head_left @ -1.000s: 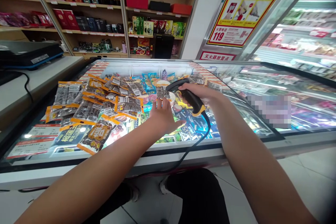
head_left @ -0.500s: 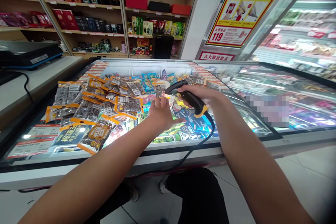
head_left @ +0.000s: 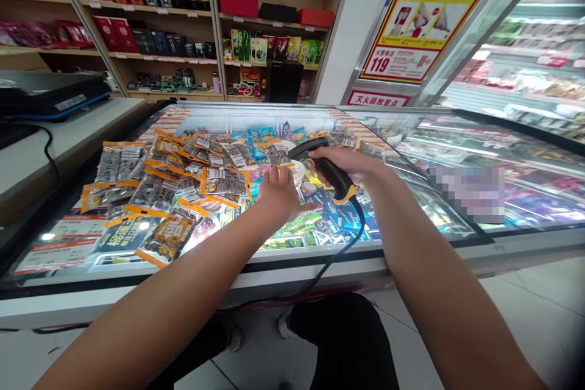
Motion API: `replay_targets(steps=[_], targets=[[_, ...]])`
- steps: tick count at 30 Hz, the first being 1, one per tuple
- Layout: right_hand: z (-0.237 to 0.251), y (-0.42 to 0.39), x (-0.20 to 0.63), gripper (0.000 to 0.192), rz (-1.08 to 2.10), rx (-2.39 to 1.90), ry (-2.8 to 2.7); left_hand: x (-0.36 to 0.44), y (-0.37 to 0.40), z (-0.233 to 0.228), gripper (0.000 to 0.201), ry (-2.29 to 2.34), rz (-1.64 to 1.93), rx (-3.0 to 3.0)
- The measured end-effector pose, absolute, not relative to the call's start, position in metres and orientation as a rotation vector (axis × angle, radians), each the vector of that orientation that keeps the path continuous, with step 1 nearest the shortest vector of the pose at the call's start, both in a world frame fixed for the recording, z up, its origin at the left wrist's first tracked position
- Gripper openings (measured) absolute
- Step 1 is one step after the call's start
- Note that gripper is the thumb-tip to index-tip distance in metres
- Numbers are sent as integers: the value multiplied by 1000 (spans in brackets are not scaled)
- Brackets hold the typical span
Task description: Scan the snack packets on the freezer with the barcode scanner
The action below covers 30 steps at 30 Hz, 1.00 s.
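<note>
My right hand (head_left: 340, 161) is wrapped round the handle of a black and yellow barcode scanner (head_left: 336, 180), whose head points left. Its dark cable (head_left: 340, 256) hangs over the freezer's front edge. Palm down on the glass, my left hand (head_left: 278, 195) has its thumb stretched to the right and its fingers at the near edge of a snack packet (head_left: 278, 153) with an orange border. That packet lies just left of the scanner's head. A pile of similar orange-edged packets (head_left: 159, 186) spreads over the glass to the left.
Frozen goods in blue wrappers (head_left: 342, 213) show through the glass lid of the chest freezer (head_left: 320, 259). A counter (head_left: 86, 140) with a black and blue device (head_left: 50, 94) stands at left. Behind are shelves (head_left: 164, 61) of boxes and bottles.
The scanner's handle has swung slightly left, and its cable with it. The packet by my left fingers shows more of its orange edge. My left hand has barely moved.
</note>
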State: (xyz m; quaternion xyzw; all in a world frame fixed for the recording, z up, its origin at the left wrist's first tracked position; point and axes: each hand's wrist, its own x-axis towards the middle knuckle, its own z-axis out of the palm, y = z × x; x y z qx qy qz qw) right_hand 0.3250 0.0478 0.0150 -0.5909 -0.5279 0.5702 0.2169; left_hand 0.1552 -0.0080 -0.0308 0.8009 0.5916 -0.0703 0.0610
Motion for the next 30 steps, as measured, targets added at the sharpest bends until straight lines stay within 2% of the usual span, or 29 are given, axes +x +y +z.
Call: replay_targets(steps=[4,7,11,15,17,23,30], targets=[[12,48,329,33,1527,-1613,-1616,155,-8,-31,122,1772,-235,2415],[13,49,330,27,1381,-1603,-1660,154,-6,-30,123,1798,-235,2413],[13,58,337,20,970,-1664,-1489,144,0,-29,124,1951,-122,2402],[5,76,353,27,483,-1799,-1439,132,9,-32,118,2064,-81,2445],[0,82,359,35,373,-1901,-1504,130,9,-34,114,2072,-63,2502],[-6,82,358,49,549,-2060,-1756,138,3,-35,97,1845,74,2664],[10,56,340,42,694,-1902,-1930,143,5,-39,84,1510,37,2704]])
